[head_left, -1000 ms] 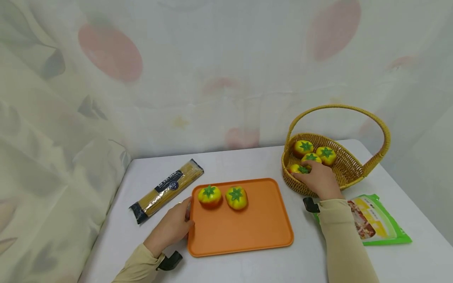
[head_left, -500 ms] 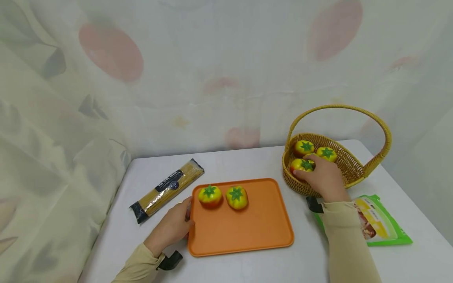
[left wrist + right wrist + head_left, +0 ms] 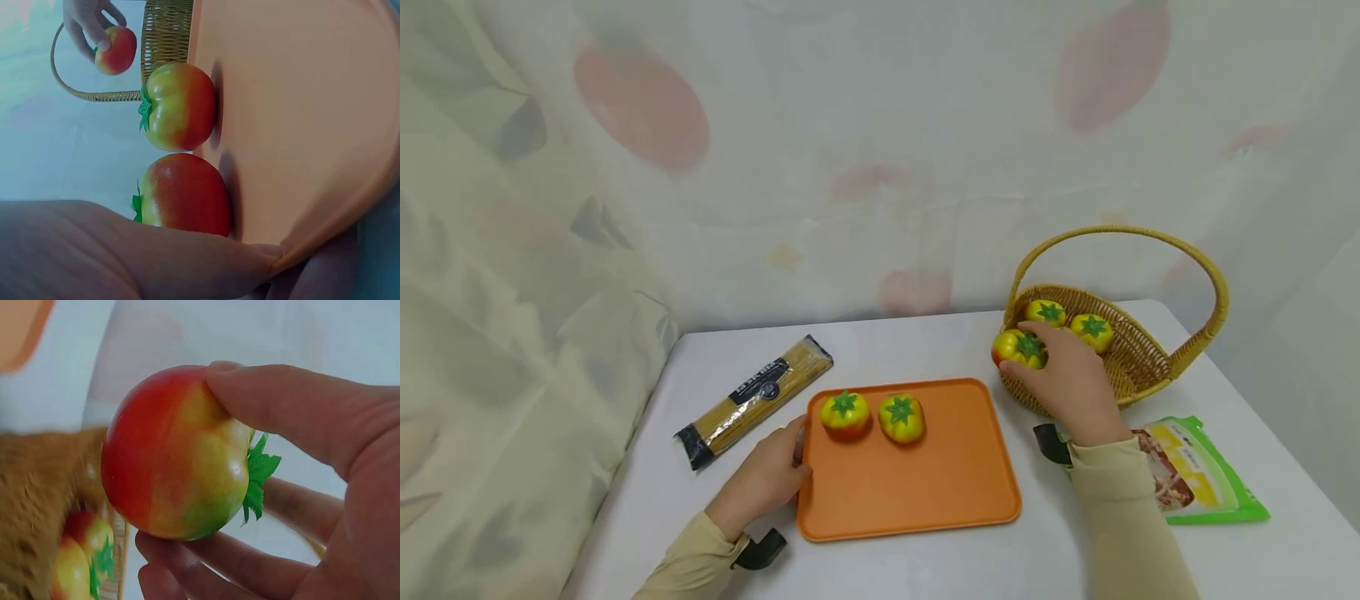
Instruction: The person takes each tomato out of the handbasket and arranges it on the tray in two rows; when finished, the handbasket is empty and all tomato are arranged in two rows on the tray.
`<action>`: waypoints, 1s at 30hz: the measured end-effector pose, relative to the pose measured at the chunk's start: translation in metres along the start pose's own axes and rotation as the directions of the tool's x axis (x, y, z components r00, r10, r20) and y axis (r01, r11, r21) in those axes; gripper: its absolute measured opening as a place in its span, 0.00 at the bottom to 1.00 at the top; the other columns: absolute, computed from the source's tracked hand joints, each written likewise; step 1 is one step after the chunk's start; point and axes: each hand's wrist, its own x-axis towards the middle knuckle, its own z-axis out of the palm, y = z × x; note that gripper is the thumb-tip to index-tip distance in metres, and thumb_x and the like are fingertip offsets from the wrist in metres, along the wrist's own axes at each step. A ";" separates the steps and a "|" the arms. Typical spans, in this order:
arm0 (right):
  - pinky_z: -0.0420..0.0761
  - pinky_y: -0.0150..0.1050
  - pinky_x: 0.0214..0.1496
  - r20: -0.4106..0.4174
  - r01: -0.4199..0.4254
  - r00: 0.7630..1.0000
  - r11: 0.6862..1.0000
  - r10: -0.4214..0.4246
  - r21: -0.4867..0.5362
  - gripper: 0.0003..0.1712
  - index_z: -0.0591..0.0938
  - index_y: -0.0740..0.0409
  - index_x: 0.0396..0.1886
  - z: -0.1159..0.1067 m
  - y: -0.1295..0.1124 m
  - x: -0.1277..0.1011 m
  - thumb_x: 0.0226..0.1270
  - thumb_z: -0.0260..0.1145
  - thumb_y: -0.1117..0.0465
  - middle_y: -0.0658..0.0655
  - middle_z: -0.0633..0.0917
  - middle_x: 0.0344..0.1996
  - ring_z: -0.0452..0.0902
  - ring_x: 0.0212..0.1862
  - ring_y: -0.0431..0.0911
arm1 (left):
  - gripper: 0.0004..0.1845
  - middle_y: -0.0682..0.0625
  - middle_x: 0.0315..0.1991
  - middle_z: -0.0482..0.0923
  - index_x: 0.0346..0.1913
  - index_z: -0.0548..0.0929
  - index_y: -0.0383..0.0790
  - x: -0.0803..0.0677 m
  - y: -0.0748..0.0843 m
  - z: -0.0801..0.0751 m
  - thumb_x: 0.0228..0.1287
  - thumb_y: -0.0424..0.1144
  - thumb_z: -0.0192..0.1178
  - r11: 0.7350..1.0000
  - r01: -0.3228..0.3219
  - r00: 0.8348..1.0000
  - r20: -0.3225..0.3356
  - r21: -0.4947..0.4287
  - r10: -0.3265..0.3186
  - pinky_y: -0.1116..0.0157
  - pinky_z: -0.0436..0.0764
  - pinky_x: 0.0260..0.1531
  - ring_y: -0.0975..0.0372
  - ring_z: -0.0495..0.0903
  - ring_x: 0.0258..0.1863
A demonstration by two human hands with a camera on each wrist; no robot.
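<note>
My right hand [image 3: 1067, 379] gripped a tomato [image 3: 1018, 347] above the basket [image 3: 1138, 362] rim, left hand [image 3: 767, 481] steadying the tray [image 3: 925, 492]; I judged the smooth fruit could slip from my fingertips.

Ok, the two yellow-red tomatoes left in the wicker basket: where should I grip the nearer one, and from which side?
Probably from above. Close the fingers round the sides of the nearer yellow-red tomato, below its green calyx, which faces up. The round body suits an opposed grasp. The woven wicker basket walls it in and the other tomato sits close, so a sideways approach looks blocked. Come in under the handle arch.
</note>
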 end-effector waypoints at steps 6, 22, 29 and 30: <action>0.78 0.66 0.68 0.043 0.099 0.994 0.995 -0.099 0.000 0.37 0.78 0.52 0.75 0.022 -0.013 -0.006 0.71 0.77 0.48 0.67 0.83 0.67 0.80 0.66 0.64 | 0.41 0.42 0.50 0.85 0.84 0.61 0.31 0.003 0.002 -0.001 0.71 0.29 0.65 0.999 -0.040 0.999 -0.015 0.036 0.040 0.63 0.83 0.33 0.61 0.82 0.35; 0.84 0.57 0.64 0.166 0.209 0.965 0.978 -0.203 -0.021 0.33 0.82 0.48 0.69 0.079 -0.015 -0.010 0.67 0.81 0.49 0.58 0.88 0.58 0.85 0.58 0.55 | 0.40 0.44 0.45 0.82 0.83 0.61 0.31 -0.001 -0.004 0.000 0.71 0.29 0.64 0.999 -0.043 0.999 -0.024 0.021 0.043 0.63 0.80 0.29 0.61 0.80 0.29; 0.84 0.57 0.64 0.212 0.217 0.956 0.976 -0.205 -0.036 0.33 0.81 0.47 0.70 0.084 -0.017 -0.009 0.68 0.79 0.49 0.58 0.87 0.60 0.85 0.58 0.53 | 0.41 0.45 0.44 0.81 0.84 0.61 0.32 0.000 -0.003 -0.001 0.72 0.30 0.64 0.999 -0.044 0.999 -0.014 0.019 0.045 0.63 0.79 0.29 0.61 0.79 0.28; 0.84 0.57 0.64 0.216 0.215 0.955 0.976 -0.201 -0.039 0.33 0.81 0.46 0.71 0.084 -0.018 -0.009 0.68 0.79 0.49 0.58 0.87 0.61 0.85 0.59 0.53 | 0.41 0.46 0.43 0.81 0.84 0.61 0.32 0.000 -0.003 -0.001 0.72 0.30 0.64 0.999 -0.047 0.999 -0.016 0.021 0.047 0.63 0.79 0.29 0.61 0.79 0.28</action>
